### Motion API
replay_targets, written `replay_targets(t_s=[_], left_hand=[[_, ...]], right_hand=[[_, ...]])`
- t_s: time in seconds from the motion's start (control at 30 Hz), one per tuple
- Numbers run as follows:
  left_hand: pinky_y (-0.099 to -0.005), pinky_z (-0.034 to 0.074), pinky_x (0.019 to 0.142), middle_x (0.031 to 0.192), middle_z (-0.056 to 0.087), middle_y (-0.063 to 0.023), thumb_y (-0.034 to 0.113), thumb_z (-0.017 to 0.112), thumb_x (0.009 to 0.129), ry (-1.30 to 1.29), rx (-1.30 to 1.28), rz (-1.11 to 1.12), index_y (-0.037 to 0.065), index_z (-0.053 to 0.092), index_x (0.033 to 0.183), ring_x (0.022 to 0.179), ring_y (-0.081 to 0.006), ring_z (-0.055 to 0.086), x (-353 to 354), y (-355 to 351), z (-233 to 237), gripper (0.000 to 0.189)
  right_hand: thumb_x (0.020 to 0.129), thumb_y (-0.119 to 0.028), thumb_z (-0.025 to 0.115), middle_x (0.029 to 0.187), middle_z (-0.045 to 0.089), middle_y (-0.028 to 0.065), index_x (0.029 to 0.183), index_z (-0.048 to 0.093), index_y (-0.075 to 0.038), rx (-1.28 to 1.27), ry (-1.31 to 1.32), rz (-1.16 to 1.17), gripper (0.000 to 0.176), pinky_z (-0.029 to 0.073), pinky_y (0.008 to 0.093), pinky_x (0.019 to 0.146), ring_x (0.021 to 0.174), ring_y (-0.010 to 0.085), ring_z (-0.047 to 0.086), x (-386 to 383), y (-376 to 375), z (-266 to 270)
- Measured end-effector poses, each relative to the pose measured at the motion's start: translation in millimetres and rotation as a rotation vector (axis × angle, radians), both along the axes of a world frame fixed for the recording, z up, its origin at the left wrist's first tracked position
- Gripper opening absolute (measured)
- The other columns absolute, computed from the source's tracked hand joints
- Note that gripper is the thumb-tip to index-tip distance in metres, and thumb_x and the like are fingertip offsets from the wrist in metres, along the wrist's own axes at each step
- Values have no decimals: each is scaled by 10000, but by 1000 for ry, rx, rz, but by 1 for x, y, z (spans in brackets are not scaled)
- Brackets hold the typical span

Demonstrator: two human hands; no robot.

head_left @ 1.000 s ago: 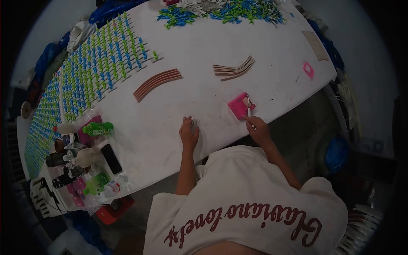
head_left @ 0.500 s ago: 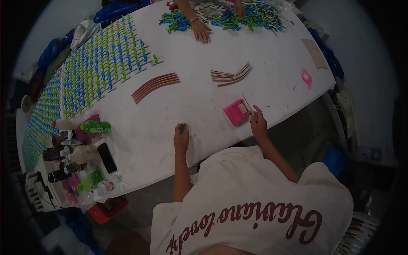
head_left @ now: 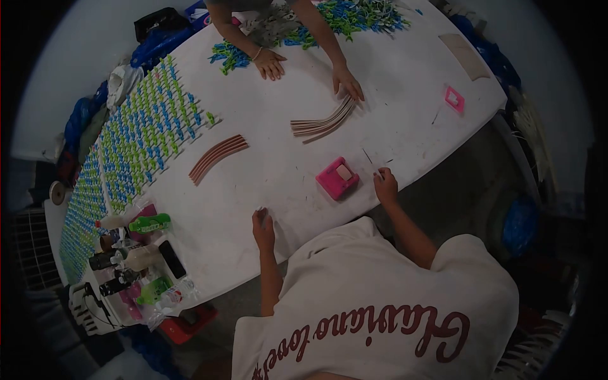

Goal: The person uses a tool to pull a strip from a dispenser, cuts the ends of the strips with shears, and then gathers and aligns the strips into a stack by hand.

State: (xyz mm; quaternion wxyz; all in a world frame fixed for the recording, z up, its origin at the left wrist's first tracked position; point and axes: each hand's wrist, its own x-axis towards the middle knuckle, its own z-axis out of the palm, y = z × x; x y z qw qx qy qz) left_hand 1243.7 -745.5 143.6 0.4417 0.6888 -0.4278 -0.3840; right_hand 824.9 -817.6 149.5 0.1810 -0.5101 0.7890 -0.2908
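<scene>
My left hand [head_left: 263, 229] is held over the table's near side, its fingers curled together. Something whitish shows at the fingertips, too small to make out. In my right hand [head_left: 386, 187] is a thin stick-like tool [head_left: 368, 157], gripped between the fingers and pointing away from me. Between my hands, closer to the right one, sits a pink box [head_left: 329, 182] with a pale block in its top. Beyond it lies a fanned bundle of thin brown strips [head_left: 310, 128]. A second row of reddish-brown strips [head_left: 218, 155] curves along the table to the left.
Across the table a person's hand [head_left: 346, 82] touches the strip bundle; their other hand [head_left: 270, 64] rests flat. Blue and green clips [head_left: 361, 22] are heaped there, with more in rows [head_left: 149, 120] at left. Bottles [head_left: 149, 223] and a phone [head_left: 171, 258] occupy the near left; a pink holder [head_left: 453, 99] lies right.
The other person's hand has reached down to the right end of the strip bundle. My view has shifted slightly. My right hand still holds the thin tool beside the pink box.
</scene>
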Motion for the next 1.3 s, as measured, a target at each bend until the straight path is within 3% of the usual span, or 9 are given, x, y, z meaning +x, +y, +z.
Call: replay_targets(t_s=[0.1,0.2,0.3,0.37,0.5,0.57,0.67,1.3], left_hand=[[-359,419,1050,1288,615,-170,62,579,946,8,15,12,-30,459,1345,1226,-260,575,-2,-1,-1,427],[-356,420,1048,1286,610,-171,42,575,944,21,9,22,-40,452,1345,1216,-257,579,-1,-4,0,428],[-351,421,1047,1279,611,-171,21,570,941,37,12,44,-46,449,1343,1206,-251,583,-3,-5,2,425],[-348,421,1047,1274,613,-170,12,568,940,47,19,64,-47,449,1341,1201,-248,585,-4,-5,2,423],[-348,428,1043,1257,620,-170,2,563,941,74,1,94,-57,453,1325,1194,-245,590,-4,-6,-1,404],[-350,430,1042,1252,622,-170,3,563,943,95,-9,105,-59,455,1319,1191,-243,592,-4,-7,0,396],[-345,443,1029,1248,622,-173,13,557,952,68,4,99,-62,461,1306,1183,-240,596,-4,-7,2,374],[-332,457,1009,1217,642,-163,46,554,965,148,-1,143,-54,488,1280,1158,-228,604,-3,-8,1,337]], right_hand=[[864,-144,655,1001,673,178,1076,606,-7,20,-14,-19,257,521,429,836,949,352,652,-4,-1,-10],[862,-144,643,1040,639,163,1074,615,-29,-125,-35,42,243,505,449,829,964,354,606,-6,0,-21],[852,-123,645,1060,615,157,1051,635,-32,-196,-73,52,219,501,442,841,983,351,601,-7,-3,-22],[842,-67,654,1059,598,163,1060,633,0,-177,-149,-4,229,518,395,856,975,332,611,-8,-4,-22],[825,-83,669,1073,593,151,1060,645,-17,-186,-228,-77,245,498,399,877,990,328,597,-6,-7,-20],[804,-104,689,1078,585,132,1045,664,-46,-131,31,-53,250,465,406,900,1011,320,567,-3,-6,-17],[805,-133,691,1067,583,104,1033,690,-89,-171,118,-23,232,467,415,881,1012,314,539,2,-7,-13],[795,-128,694,1075,576,118,1030,689,-75,-102,71,-54,241,455,410,891,1014,315,536,-2,-11,-16]])
